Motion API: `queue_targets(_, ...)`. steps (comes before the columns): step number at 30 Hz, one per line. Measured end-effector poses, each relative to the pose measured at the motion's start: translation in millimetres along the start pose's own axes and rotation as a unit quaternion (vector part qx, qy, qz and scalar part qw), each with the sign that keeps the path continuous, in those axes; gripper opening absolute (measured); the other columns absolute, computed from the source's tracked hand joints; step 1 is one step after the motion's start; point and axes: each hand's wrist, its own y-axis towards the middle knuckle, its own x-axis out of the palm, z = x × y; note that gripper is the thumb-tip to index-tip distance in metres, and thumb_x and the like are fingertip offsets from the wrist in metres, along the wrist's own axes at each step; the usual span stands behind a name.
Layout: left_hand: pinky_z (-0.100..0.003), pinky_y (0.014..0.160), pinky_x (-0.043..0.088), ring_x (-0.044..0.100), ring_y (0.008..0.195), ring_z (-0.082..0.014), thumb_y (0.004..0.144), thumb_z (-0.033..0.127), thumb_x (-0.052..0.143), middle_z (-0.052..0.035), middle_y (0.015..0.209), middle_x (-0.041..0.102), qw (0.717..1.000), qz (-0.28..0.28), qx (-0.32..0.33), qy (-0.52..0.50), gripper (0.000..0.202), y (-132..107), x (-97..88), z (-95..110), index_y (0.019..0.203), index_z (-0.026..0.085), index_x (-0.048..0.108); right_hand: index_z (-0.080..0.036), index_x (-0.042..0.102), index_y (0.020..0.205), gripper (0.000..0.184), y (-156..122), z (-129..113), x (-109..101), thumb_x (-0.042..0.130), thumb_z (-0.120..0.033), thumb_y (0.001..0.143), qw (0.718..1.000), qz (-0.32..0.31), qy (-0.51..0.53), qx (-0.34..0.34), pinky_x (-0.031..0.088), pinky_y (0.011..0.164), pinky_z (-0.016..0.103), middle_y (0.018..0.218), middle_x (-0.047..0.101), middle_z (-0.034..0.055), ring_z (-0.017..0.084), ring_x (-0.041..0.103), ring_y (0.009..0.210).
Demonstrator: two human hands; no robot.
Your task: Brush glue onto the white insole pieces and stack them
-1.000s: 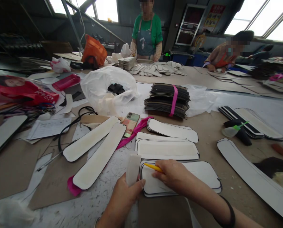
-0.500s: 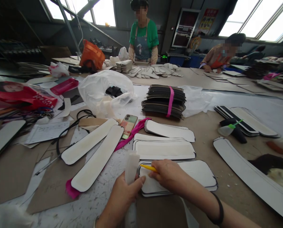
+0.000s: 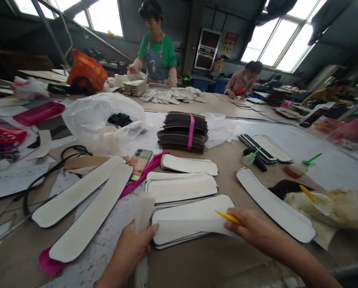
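My left hand [image 3: 133, 244] is closed around a bundle of whitish translucent strips [image 3: 145, 212], its thumb resting at the left end of a stack of white, dark-edged panels [image 3: 194, 208]. Past the right end of that stack, my right hand [image 3: 248, 224] grips a yellow pointed tool [image 3: 227, 216], tip to the left. A pale translucent strip [image 3: 191, 227] lies across the top panel and reaches my right fingers. Just behind are a second panel stack [image 3: 182, 186] and a smaller one [image 3: 189, 164].
Two long white panels [image 3: 91, 216] lie at left, near a phone [image 3: 140, 162] and pink band [image 3: 144, 176]. Behind stands a black stack [image 3: 182, 132]. A curved panel [image 3: 272, 204], squeeze bottles [image 3: 248, 159] and a stained bag [image 3: 344, 206] lie right. Co-workers [image 3: 157, 56] work beyond.
My right hand has moved right with the yellow tool, from the panel's left part to beyond its right end. A translucent strip now spans the panel. The view has turned right.
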Motion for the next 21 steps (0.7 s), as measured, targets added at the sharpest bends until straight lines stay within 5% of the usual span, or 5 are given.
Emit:
queue_targets(3,-0.022,0.038,0.027,0.039,0.033,-0.0116,0.055,0.047,0.060,0.0045,0.032,0.045,1.000,0.022,-0.008,0.008,0.031,1,2.1,-3,0.056,0.019,0.048,-0.020,0.057,0.082,0.022,-2,23,3,0.038,-0.030,0.087,0.997,0.061,0.009,0.038,0.040,0.070,0.024,0.089,0.065,0.0055,0.019,0.060,0.085)
queue_targets(8,-0.022,0.038,0.027,0.039,0.033,-0.0115,0.057,0.048,0.060,0.0043,0.032,0.046,0.999,0.040,0.002,0.014,0.032,-1,4.0,-5,0.060,0.018,0.049,-0.019,0.055,0.083,0.024,10,17,9,0.036,-0.033,0.089,0.989,0.113,-0.029,0.088,0.039,0.066,0.028,0.089,0.064,0.0079,0.022,0.059,0.082)
queue_targets(21,-0.023,0.040,0.029,0.040,0.034,-0.0112,0.056,0.047,0.063,0.0039,0.032,0.046,0.998,0.051,-0.022,0.021,0.032,-5,5.5,1,0.056,0.018,0.050,-0.019,0.059,0.087,0.023,25,14,4,0.042,-0.035,0.087,0.986,0.099,-0.061,0.122,0.039,0.067,0.030,0.089,0.067,0.0087,0.023,0.061,0.085)
